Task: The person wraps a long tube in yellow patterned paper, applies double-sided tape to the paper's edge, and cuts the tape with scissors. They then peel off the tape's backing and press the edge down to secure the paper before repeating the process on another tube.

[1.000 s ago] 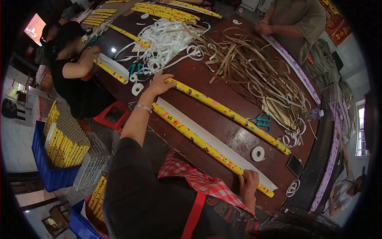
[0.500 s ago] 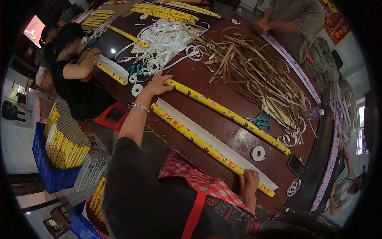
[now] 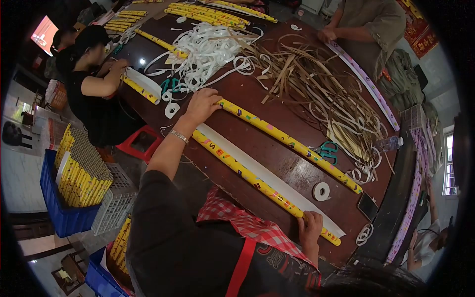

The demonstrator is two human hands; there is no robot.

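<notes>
Two long patterned yellow rolls lie slantwise on the dark red table. My left hand [image 3: 202, 106] has its fingers closed over the far left end of the upper yellow roll [image 3: 267, 129]. Around the lower yellow roll [image 3: 247, 179], near its right end, the fingers and thumb of my right hand [image 3: 310, 226] are closed. A strip of white paper [image 3: 277, 180] shows along the lower roll's upper side. A white tape roll [image 3: 321, 191] lies between the two rolls, and teal scissors [image 3: 326, 152] sit beside the upper one.
White strips [image 3: 210, 52] and brown strips [image 3: 316, 79] are heaped across the table [image 3: 242, 94]. A phone [image 3: 367, 205] lies at the right edge. One co-worker [image 3: 96, 89] sits at left, another [image 3: 371, 29] stands opposite. A blue crate [image 3: 74, 220] of rolls stands lower left.
My left hand has shifted slightly right and now covers more of the upper roll's left end, with its fingers more bent. My right hand has stayed in place.
</notes>
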